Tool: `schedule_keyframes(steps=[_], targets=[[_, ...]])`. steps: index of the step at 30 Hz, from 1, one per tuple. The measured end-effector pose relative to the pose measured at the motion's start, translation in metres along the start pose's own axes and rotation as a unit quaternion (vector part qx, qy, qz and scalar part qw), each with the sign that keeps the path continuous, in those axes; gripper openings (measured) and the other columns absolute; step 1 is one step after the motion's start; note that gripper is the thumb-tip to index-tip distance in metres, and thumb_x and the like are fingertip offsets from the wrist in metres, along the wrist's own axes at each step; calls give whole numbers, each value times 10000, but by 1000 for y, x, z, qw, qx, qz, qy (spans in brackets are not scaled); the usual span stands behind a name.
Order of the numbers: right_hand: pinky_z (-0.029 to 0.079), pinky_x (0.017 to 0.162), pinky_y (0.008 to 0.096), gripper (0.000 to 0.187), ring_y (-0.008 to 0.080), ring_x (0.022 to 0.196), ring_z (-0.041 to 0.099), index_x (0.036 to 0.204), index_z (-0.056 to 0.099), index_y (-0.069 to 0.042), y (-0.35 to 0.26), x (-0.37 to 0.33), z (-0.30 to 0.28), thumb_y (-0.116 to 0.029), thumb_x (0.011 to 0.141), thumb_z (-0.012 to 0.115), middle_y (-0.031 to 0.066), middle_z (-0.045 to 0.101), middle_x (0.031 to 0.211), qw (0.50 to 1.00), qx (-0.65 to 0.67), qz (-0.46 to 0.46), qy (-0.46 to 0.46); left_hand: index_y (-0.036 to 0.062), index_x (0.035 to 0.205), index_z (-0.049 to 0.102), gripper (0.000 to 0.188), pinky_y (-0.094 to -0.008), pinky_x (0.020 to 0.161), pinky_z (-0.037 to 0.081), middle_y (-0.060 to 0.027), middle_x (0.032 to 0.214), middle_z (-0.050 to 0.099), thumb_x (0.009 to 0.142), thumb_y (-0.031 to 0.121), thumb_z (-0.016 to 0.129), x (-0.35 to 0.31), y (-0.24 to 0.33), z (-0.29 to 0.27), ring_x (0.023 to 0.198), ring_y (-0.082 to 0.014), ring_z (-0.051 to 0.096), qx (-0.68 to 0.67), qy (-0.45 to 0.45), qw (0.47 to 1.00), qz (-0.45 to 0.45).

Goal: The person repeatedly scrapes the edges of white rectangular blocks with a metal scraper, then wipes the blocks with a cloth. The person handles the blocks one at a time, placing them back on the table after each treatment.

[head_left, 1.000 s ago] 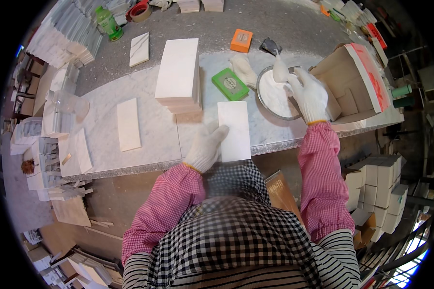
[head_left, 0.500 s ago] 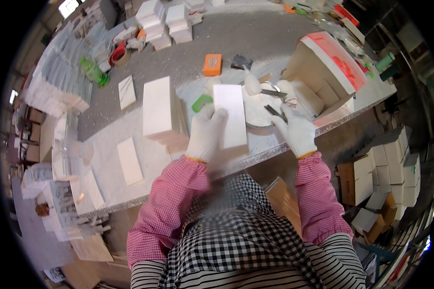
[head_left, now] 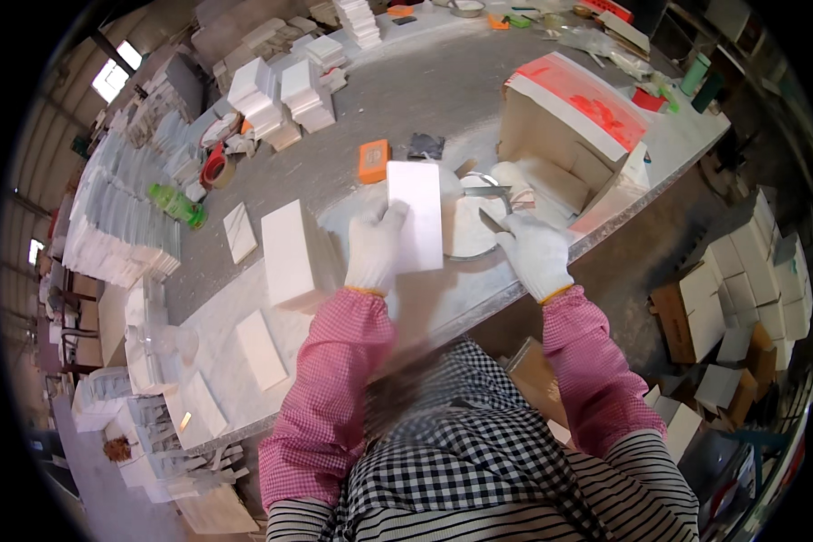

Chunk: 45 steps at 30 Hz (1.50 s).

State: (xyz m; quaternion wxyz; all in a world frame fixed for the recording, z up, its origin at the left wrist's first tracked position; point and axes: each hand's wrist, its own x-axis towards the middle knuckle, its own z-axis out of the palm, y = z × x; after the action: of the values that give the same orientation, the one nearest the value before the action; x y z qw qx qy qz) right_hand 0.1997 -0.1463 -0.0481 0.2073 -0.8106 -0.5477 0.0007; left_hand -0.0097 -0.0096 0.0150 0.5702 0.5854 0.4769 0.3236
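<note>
My left hand, in a white knit glove, grips a white rectangular tile by its left edge, thumb on the face. The tile stands tilted up above the table. My right hand, also gloved, is closed on a small flat-bladed scraper. Its dark blade points up and left, over the edge of a round dish of white paste or powder. A second flat blade lies across the dish's far side. Left of my left hand stands a stack of white tiles.
An open cardboard box with a red-marked flap stands beyond my right hand. Farther off lie an orange block and a dark crumpled piece. Single tiles lie at the left, near a green bottle and tall stacks.
The view has tilted and shifted, moving the scene in the picture. The tile stays in my left hand and the scraper in my right. A green piece beside my left hand is now out of sight.
</note>
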Motion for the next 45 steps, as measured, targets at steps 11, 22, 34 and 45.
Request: schedule_keyframes(steps=[11, 22, 34, 45], targets=[[557, 665, 432, 203, 340, 691, 706, 1059, 602, -38, -44, -46, -16, -231, 998, 599, 196, 714, 829, 910, 374, 128, -123, -93, 1223, 627, 297, -345, 858, 571, -140, 1132, 697, 1026, 123, 577, -82, -95, -41, 1005, -215, 683, -260, 18, 951, -166], [544, 909, 343, 318, 299, 1054, 728, 1275, 700, -2, -82, -68, 11, -108, 992, 602, 211, 732, 1182, 910, 397, 18, -115, -68, 1122, 649, 230, -318, 841, 552, -102, 1054, 682, 1028, 130, 579, -81, -129, -58, 951, -179, 659, -193, 34, 971, -136], [544, 873, 358, 326, 280, 975, 724, 1242, 704, 27, -94, -63, 53, -143, 964, 682, 207, 749, 1072, 902, 427, 26, -52, -92, 1155, 687, 360, -333, 836, 520, -140, 1006, 729, 1016, 228, 600, -73, -134, -55, 911, -193, 665, -158, 64, 977, -130], [520, 812, 448, 106, 326, 908, 671, 1006, 752, -137, -58, -27, 15, -184, 928, 698, 105, 728, 944, 981, 52, -39, 183, -82, 1190, 650, 276, -306, 902, 527, -116, 1106, 687, 1033, 136, 590, -78, -110, -54, 1000, -185, 648, -230, 56, 956, -176]])
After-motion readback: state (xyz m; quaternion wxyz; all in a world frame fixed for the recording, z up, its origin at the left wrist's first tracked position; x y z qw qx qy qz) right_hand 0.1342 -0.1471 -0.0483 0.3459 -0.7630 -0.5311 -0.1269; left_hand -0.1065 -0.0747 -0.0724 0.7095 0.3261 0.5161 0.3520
